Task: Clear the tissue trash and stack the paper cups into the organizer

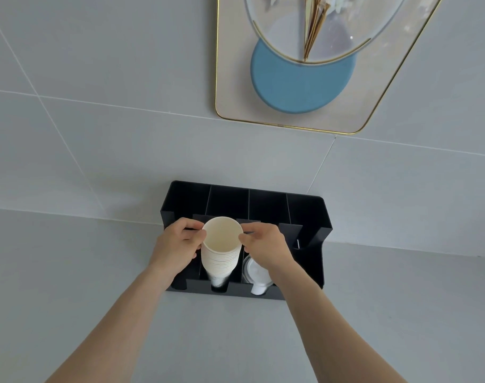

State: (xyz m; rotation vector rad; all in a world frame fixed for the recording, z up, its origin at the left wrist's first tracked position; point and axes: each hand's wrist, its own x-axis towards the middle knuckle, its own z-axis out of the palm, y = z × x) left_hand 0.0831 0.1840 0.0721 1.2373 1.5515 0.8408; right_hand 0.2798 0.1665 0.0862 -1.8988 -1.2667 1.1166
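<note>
A black organizer (307,214) with several slots stands on the grey counter against the wall. A stack of white paper cups (221,252) stands in its second slot from the left, mouth up. My left hand (177,244) pinches the top cup's rim on the left side. My right hand (266,241) pinches the same rim on the right. White lids (256,275) lie in the slot to the right, partly hidden by my right wrist. No tissue is in view.
The grey counter (70,272) spreads out on both sides of the organizer and in front of it. A gold-framed picture (291,87) with a blue disc hangs on the tiled wall above.
</note>
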